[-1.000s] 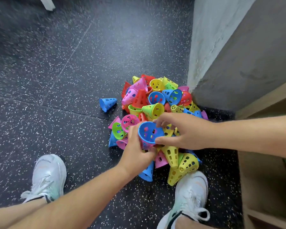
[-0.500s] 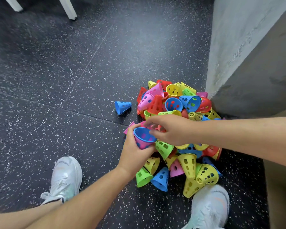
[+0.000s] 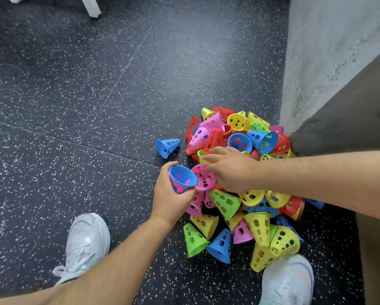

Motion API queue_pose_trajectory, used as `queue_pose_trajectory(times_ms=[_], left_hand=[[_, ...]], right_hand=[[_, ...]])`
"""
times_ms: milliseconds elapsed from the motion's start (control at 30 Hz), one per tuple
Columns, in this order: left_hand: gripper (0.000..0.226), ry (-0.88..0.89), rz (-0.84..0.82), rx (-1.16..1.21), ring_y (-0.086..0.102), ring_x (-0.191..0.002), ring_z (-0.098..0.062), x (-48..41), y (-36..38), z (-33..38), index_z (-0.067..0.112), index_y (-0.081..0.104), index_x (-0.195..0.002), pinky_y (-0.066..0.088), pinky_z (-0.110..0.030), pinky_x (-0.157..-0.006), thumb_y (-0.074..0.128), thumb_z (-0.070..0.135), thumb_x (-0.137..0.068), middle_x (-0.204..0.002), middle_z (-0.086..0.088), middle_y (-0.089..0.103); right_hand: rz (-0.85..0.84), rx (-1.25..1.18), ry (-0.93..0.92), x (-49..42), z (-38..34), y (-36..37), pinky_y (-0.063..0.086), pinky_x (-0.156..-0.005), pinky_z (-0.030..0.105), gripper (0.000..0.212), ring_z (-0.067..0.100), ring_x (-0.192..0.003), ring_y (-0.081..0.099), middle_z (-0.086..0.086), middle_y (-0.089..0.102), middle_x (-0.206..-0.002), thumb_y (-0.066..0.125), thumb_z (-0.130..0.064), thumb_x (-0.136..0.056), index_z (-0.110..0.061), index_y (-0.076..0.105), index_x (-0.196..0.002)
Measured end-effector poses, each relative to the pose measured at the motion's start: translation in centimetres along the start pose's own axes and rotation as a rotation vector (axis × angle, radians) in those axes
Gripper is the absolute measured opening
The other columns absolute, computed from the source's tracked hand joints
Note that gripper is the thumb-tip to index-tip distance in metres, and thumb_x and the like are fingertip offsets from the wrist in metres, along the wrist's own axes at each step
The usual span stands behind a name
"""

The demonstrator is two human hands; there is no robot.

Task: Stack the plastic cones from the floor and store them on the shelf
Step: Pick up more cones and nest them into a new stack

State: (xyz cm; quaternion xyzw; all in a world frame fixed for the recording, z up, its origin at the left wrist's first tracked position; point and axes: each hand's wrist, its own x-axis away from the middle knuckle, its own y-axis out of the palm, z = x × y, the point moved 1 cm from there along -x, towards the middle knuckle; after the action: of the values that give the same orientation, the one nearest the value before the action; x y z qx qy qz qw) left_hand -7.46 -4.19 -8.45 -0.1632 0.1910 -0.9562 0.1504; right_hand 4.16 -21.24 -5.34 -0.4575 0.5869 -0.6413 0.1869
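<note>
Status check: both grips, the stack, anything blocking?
Left grip holds blue-in-pink cone stack. Right grip open, fingers on cone pile. Lone blue cone apart, left of pile. Nothing in the way.

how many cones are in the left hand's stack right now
2 visible: a blue cone nested inside a pink cone, both gripped by the left hand beside the pile. Others may be hidden inside the grip.

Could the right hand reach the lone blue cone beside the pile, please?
Probably yes: the right hand is open over the pile's left edge, and the lone blue cone lies beyond on bare floor, unobstructed.
</note>
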Motion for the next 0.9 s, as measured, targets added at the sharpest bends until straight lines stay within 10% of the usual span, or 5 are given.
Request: queue_pose_trajectory(times_ms=[200,333,567,733,900], left_hand=[[0.071,0.059,-0.017,0.015,0.064,-0.104,-0.012,-0.8,-0.5,-0.6,0.039,0.048,-0.127,0.052,-0.034,-0.095,0.072,0.035,-0.06,-0.114,0.012,0.063],[0.071,0.088,0.027,0.059,0.064,-0.099,-0.006,-1.6,-1.4,-0.8,0.037,0.049,-0.126,0.05,-0.022,-0.088,0.077,0.034,-0.061,-0.112,0.015,0.064],[0.07,0.046,0.029,0.053,0.063,-0.1,0.0,-3.5,-2.2,-0.9,0.039,0.047,-0.129,0.048,-0.014,-0.085,0.081,0.008,-0.075,-0.115,0.018,0.063],[0.072,0.03,0.037,0.128,0.069,-0.1,-0.004,-5.3,-2.8,-0.9,0.034,0.049,-0.136,0.056,-0.035,-0.091,0.082,0.009,-0.076,-0.115,0.017,0.069],[0.075,0.044,0.041,0.202,0.068,-0.096,-0.003,-6.8,-3.7,-1.4,0.031,0.047,-0.134,0.053,-0.019,-0.082,0.082,0.004,-0.074,-0.113,0.013,0.067]], right_hand=[[0.079,-0.055,0.028,-1.7,0.3,-0.3,0.037,-0.102,0.036,0.042,0.021,-0.128,0.048,-0.006,0.06,-0.133,0.051,-0.039,-0.091,-0.019,0.065,-0.125],[0.233,-0.307,0.151,-2.0,0.6,-1.9,0.044,-0.1,0.033,0.086,0.014,-0.108,0.053,-0.007,0.055,-0.114,0.05,-0.082,-0.069,-0.015,0.06,-0.122],[0.466,-0.716,0.27,-2.8,-0.5,-4.7,0.051,-0.084,0.023,0.066,0.002,-0.091,0.058,-0.016,0.057,-0.106,0.071,-0.07,-0.068,-0.03,0.05,-0.116],[0.325,-0.731,0.194,-4.6,-2.5,-5.8,0.05,-0.091,0.021,0.075,-0.001,-0.098,0.06,-0.016,0.062,-0.116,0.073,-0.062,-0.078,-0.027,0.047,-0.139],[0.047,-0.536,0.128,-8.0,-2.9,-5.4,0.04,-0.108,0.036,0.082,0.014,-0.125,0.047,-0.003,0.056,-0.13,0.062,-0.077,-0.076,-0.032,0.046,-0.143]])
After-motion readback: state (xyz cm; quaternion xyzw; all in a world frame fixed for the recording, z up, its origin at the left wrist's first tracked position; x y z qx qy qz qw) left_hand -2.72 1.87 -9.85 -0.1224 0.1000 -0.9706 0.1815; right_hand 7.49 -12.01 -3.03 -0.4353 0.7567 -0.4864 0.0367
